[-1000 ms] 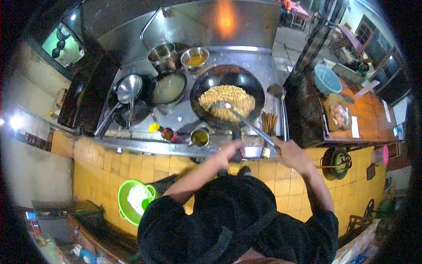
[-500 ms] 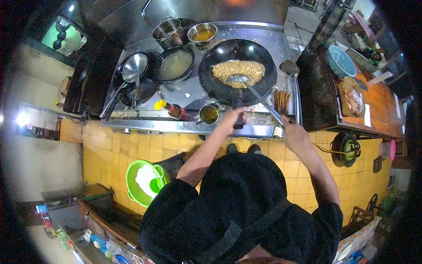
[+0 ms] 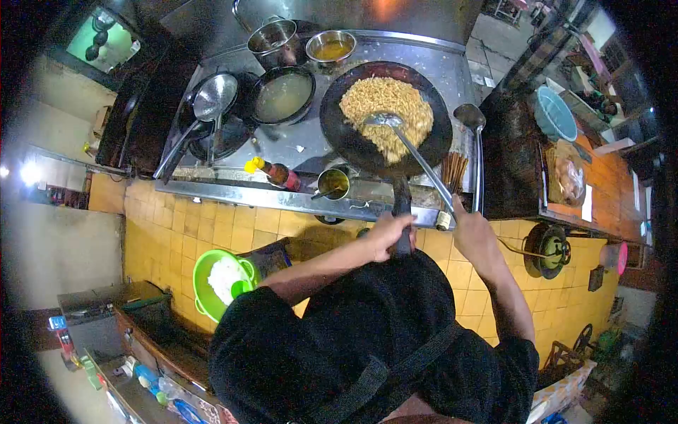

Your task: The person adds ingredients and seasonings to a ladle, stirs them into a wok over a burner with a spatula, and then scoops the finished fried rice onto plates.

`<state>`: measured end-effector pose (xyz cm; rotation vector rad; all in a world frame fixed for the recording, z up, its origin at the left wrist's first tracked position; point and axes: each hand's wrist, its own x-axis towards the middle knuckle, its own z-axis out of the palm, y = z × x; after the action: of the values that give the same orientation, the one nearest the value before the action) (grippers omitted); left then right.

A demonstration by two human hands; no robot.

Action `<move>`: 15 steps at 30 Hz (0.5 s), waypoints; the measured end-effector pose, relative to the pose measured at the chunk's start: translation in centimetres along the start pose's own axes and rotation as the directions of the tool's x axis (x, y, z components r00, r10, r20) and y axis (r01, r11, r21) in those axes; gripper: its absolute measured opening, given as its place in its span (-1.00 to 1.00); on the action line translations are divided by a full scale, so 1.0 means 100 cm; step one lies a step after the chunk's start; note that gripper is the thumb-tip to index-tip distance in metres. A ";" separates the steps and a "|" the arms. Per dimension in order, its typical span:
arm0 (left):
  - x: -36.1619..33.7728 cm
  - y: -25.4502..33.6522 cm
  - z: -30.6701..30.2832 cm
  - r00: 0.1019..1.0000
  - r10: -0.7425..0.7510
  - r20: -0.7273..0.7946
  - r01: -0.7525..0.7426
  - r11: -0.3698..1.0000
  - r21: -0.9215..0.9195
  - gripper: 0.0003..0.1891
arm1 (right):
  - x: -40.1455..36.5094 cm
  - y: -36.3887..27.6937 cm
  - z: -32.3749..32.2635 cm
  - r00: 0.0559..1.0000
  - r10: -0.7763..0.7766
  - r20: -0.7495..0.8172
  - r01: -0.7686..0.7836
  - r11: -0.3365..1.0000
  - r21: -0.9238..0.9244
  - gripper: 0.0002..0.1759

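My left hand [image 3: 393, 237] is closed round the dark handle of a black wok [image 3: 439, 141]. Brown grainy food that looks like fried rice [image 3: 388, 95] lies spread over the wok's base and far side. My right hand [image 3: 476, 233] grips the long shaft of a metal wok spatula [image 3: 427, 168], whose head rests in the food. Just beyond that hand stands a bundle of thin brown sticks [image 3: 454, 171]. A ladle [image 3: 479, 157] lies along the stove's right side.
Left of the wok are a pan of cloudy liquid [image 3: 284, 96], a strainer [image 3: 215, 97], a sauce bottle [image 3: 282, 175] and a small metal cup [image 3: 333, 183]. A steel pot [image 3: 273, 41] and a bowl of yellow liquid [image 3: 331, 48] stand behind. A green basin [image 3: 203, 271] holds white rice.
My left hand has drawn the wok handle back toward my body, and the wok looks tipped differently. The food has spread from a compact mound into a wider layer.
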<state>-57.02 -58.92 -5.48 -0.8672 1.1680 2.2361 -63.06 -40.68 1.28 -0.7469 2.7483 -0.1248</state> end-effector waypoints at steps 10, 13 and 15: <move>0.025 0.003 -0.021 0.997 0.021 0.074 -0.019 0.999 -0.025 -0.72 | 0.025 0.028 0.012 0.994 0.104 -0.039 -0.109 0.985 -0.138 -0.39; -0.002 -0.002 -0.015 0.998 -0.052 0.047 0.051 0.999 0.013 -0.80 | 0.002 0.036 -0.032 0.993 0.029 -0.115 -0.017 0.995 0.103 -0.43; 0.037 0.013 -0.035 0.995 0.096 -0.026 -0.092 0.987 0.131 -0.80 | -0.010 0.032 -0.039 0.989 0.017 -0.149 0.013 0.979 0.201 -0.43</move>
<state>-59.32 -62.12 -8.90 -0.8145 1.3786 2.1988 -64.91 -37.41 4.76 -0.7049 2.8195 -0.4703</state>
